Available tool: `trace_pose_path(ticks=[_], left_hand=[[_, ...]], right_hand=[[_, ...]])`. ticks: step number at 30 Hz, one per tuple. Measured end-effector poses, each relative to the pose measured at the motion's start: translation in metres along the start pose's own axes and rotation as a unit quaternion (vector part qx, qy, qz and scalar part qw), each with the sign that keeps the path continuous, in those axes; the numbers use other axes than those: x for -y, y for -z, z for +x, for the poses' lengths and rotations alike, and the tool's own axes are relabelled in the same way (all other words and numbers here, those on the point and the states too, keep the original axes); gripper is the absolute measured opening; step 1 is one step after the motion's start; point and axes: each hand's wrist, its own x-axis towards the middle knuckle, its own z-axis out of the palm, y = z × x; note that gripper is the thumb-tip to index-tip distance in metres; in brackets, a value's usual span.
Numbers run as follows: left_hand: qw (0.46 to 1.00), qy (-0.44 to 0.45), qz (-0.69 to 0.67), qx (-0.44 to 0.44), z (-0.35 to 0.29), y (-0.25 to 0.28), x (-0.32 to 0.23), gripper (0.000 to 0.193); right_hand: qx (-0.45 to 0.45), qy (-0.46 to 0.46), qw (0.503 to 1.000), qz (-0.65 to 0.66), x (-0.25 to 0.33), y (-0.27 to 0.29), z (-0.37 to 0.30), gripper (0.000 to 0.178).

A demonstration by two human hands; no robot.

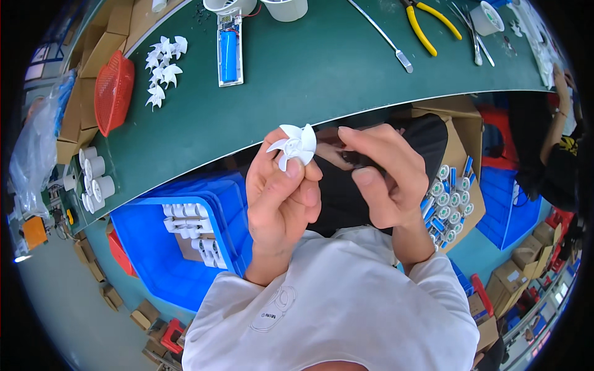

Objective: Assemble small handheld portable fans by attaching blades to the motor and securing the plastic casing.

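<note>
My left hand (276,201) pinches a small white fan blade wheel (298,146) between thumb and fingers, its hub and curved blades turned up toward me. To the right of it, my right hand (394,179) is raised with thumb and forefinger apart, and no object shows between them. Both hands are in front of the bench's near edge, above my lap. On the green bench (297,80), more white fan blade wheels (164,65) lie in a loose cluster at the left. A narrow white housing with a blue battery cell (229,55) lies beside them.
A red basket (114,93) and white cups (97,179) stand at the left. Yellow-handled pliers (424,28), a metal rod (387,37) and tweezers (475,37) lie far right. A blue crate (167,272) with white parts is below left; a carton (461,136) of batteried parts is right.
</note>
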Motion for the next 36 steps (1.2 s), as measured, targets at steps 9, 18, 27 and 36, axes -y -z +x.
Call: trace_pose_path(ticks=[9, 18, 27, 36], left_hand=[[0.995, 0.074, -0.068, 0.012, -0.005, -0.013, -0.001, 0.043], [0.988, 0.087, -0.116, 0.046, -0.005, -0.011, 0.006, 0.033], [0.987, 0.078, -0.132, 0.052, -0.005, -0.012, 0.01, 0.029], [0.988, 0.079, -0.105, 0.082, -0.004, -0.006, 0.012, 0.034]], right_hand=[[0.038, 0.116, 0.985, -0.124, 0.002, 0.0, 0.004, 0.033], [0.02, 0.124, 0.982, -0.141, 0.001, -0.002, 0.003, 0.034], [0.01, 0.134, 0.981, -0.137, -0.001, -0.002, 0.002, 0.034], [0.007, 0.139, 0.98, -0.141, 0.0, -0.001, 0.002, 0.033]])
